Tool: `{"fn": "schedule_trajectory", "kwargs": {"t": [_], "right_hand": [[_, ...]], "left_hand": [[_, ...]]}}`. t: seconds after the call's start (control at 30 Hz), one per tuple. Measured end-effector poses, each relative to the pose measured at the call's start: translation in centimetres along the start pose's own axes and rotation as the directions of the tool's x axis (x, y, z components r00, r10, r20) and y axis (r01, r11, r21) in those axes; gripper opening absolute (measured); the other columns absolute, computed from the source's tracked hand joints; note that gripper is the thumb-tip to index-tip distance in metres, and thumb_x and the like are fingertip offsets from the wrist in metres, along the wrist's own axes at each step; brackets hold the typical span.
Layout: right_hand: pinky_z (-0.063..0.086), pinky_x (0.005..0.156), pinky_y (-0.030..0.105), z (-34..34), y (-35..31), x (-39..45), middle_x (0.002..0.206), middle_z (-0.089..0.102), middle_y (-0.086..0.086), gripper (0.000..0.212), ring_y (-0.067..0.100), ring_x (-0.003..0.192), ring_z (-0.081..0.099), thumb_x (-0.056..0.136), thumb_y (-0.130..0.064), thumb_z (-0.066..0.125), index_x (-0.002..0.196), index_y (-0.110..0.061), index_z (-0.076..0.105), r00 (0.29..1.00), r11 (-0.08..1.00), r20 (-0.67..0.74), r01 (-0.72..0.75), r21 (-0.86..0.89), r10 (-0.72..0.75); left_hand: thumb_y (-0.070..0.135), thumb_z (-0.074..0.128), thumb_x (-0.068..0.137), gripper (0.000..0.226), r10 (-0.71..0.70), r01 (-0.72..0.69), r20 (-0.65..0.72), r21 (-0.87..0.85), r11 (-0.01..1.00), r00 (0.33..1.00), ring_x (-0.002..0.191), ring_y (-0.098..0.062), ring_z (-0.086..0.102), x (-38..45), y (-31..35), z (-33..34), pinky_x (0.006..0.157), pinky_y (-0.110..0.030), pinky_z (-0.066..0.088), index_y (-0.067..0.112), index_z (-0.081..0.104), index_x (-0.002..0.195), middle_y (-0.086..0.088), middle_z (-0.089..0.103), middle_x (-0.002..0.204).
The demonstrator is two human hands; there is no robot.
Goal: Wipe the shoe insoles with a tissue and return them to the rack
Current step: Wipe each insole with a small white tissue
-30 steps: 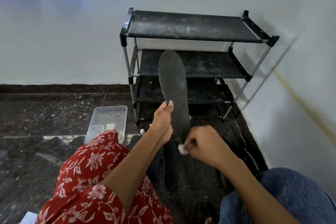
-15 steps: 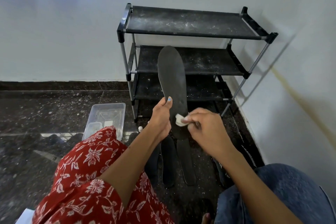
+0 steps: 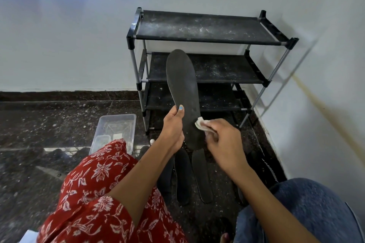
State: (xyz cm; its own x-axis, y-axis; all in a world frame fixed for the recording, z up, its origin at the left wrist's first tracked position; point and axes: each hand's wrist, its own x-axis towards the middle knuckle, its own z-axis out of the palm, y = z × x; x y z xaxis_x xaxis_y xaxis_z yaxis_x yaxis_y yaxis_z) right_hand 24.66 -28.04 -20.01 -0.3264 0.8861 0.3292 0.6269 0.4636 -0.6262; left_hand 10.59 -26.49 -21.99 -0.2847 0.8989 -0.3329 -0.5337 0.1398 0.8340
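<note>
Granite floor [image 3: 59, 124], white wall [image 3: 59, 45]; left grip [image 3: 173, 130] clasps insole [image 3: 183, 89], right grip [image 3: 221, 140] pinches tissue [image 3: 201, 125].

The insole [image 3: 182, 92] is dull black with pale dust specks; the tissue [image 3: 201, 125] is white. The rack [image 3: 199, 29] has black shelves flecked white and grey poles. At seven o'clock, red cloth [image 3: 94, 187] carries white flowers; at five o'clock, blue denim [image 3: 308, 211]. The floor [image 3: 49, 124] is dark speckled stone.

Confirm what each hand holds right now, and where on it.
Left hand grips the black insole by its left edge, low, near the heel end. Right hand pinches a crumpled tissue against the insole's lower face.
</note>
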Motion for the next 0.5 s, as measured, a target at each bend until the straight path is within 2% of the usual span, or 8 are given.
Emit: {"fn": "schedule_trajectory", "kwargs": {"t": [0.07,0.13,0.23,0.27,0.33,0.4,0.47,0.5], "right_hand": [[0.046,0.093,0.025,1.2,0.0,-0.6,0.109,0.062,0.003,0.037,0.015,0.103,0.056,0.079,0.006,0.057,0.113,-0.007,0.065,0.988,0.996,0.127,0.087,-0.029,-0.083],[0.047,0.09,0.028,2.0,0.1,-1.3,0.108,0.061,0.001,0.036,0.015,0.103,0.054,0.08,0.001,0.057,0.114,-0.008,0.064,0.968,0.993,0.23,0.113,-0.044,-0.1],[0.048,0.079,0.029,2.0,0.3,-1.5,0.095,0.066,0.0,0.019,0.014,0.093,0.056,0.082,-0.01,0.057,0.095,-0.013,0.071,0.944,0.982,0.317,0.136,-0.129,-0.089],[0.048,0.076,0.029,1.8,0.2,-1.3,0.09,0.068,-0.001,0.017,0.014,0.09,0.056,0.082,-0.012,0.057,0.089,-0.014,0.073,0.952,0.981,0.294,0.131,-0.145,-0.084],[0.048,0.07,0.026,1.5,-0.1,-0.9,0.083,0.069,-0.001,0.017,0.015,0.082,0.057,0.079,-0.011,0.058,0.084,-0.012,0.073,0.985,0.985,0.131,0.128,-0.116,-0.113],[0.047,0.073,0.023,1.6,-0.5,-0.4,0.087,0.069,0.001,0.023,0.015,0.083,0.057,0.076,-0.005,0.055,0.091,-0.007,0.073,0.988,0.987,-0.011,0.152,-0.051,-0.153],[0.049,0.077,0.025,2.1,-0.6,-0.2,0.096,0.068,0.002,0.03,0.018,0.088,0.057,0.076,0.001,0.054,0.1,-0.005,0.07,0.981,0.98,0.03,0.195,-0.042,-0.194],[0.051,0.077,0.027,2.4,-0.5,-0.4,0.098,0.067,0.003,0.031,0.02,0.09,0.058,0.076,0.003,0.055,0.102,-0.005,0.069,0.975,0.975,0.082,0.213,-0.061,-0.208]], "left_hand": [[0.018,0.034,0.103,0.027,-0.007,0.007,0.006,-0.025,1.0,1.0,0.109,-0.033,0.061,0.0,-0.1,0.1,0.098,-0.047,0.047,0.012,0.06,0.11,-0.016,0.064,0.118],[0.019,0.035,0.103,0.027,-0.016,0.016,0.005,-0.052,0.999,1.0,0.105,-0.039,0.061,0.0,-0.1,-0.1,0.092,-0.052,0.05,0.01,0.058,0.112,-0.019,0.064,0.116],[0.022,0.035,0.103,0.027,-0.028,0.028,-0.007,-0.056,0.998,1.0,0.096,-0.04,0.063,-0.2,0.2,-0.4,0.086,-0.051,0.054,0.013,0.058,0.112,-0.018,0.065,0.112],[0.022,0.035,0.103,0.027,-0.029,0.028,-0.005,-0.048,0.998,1.0,0.095,-0.039,0.064,-0.2,0.2,-0.5,0.087,-0.05,0.053,0.013,0.058,0.111,-0.017,0.065,0.112],[0.02,0.034,0.103,0.026,-0.016,0.016,0.002,-0.035,0.999,1.0,0.097,-0.037,0.064,-0.4,0.3,-0.3,0.09,-0.05,0.052,0.013,0.059,0.109,-0.016,0.065,0.111],[0.017,0.034,0.103,0.027,0.007,-0.007,0.01,-0.012,1.0,1.0,0.1,-0.029,0.063,-0.2,0.2,-0.2,0.091,-0.042,0.052,0.013,0.06,0.105,-0.013,0.066,0.108],[0.018,0.034,0.103,0.026,0.009,-0.009,0.013,0.003,1.0,1.0,0.095,-0.025,0.064,-0.3,0.3,-0.1,0.088,-0.037,0.053,0.013,0.06,0.105,-0.01,0.067,0.104],[0.018,0.034,0.103,0.026,-0.001,0.001,0.017,-0.007,1.0,1.0,0.093,-0.028,0.065,-0.3,0.3,-0.1,0.086,-0.04,0.054,0.013,0.06,0.107,-0.011,0.067,0.104]]}}
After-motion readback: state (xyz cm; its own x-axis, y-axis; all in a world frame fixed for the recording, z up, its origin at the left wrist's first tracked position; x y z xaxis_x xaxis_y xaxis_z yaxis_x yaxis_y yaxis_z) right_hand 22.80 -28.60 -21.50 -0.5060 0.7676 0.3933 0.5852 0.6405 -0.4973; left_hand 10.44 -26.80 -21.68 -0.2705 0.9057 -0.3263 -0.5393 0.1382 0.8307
